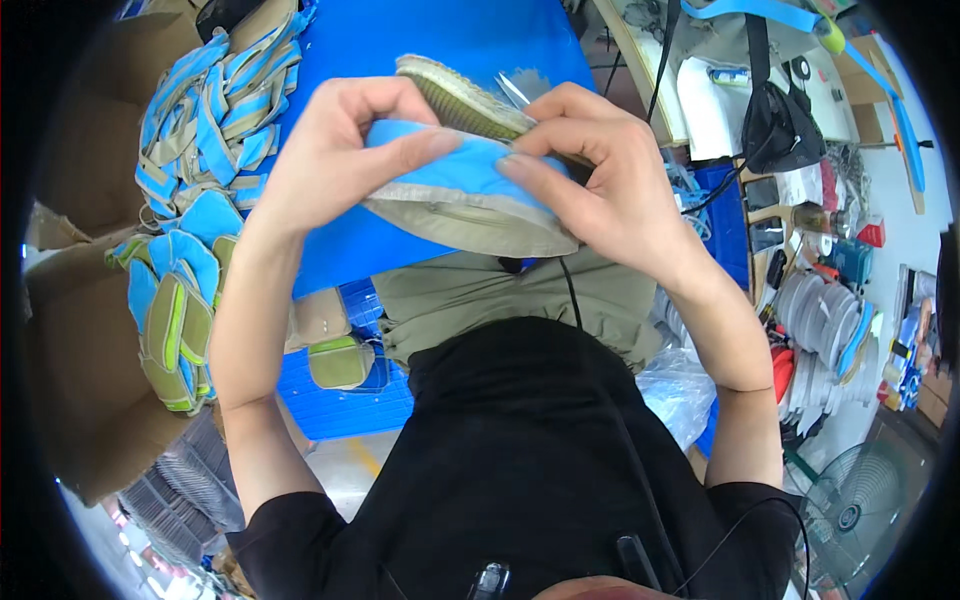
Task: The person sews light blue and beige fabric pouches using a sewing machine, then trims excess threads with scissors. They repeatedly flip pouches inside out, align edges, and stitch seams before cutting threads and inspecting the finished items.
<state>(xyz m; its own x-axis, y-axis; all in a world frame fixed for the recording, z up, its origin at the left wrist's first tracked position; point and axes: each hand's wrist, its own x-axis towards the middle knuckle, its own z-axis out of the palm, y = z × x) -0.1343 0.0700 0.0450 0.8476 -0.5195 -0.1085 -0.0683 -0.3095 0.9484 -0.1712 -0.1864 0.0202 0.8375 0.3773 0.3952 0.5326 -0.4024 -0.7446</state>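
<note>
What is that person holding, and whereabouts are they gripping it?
A blue-and-beige fabric piece, held along its upper, blue part: the left hand grips toward its left end, the right hand toward its right.

Bright, fairly even light leaves soft shadows. The left hand point(340, 155) and right hand point(608, 170) look sharp. Plastic point(676, 395) glints right of centre; the shirt point(500, 460) sinks into black. Fisheye distortion bends the margins, and darkness swallows the corners.
</note>
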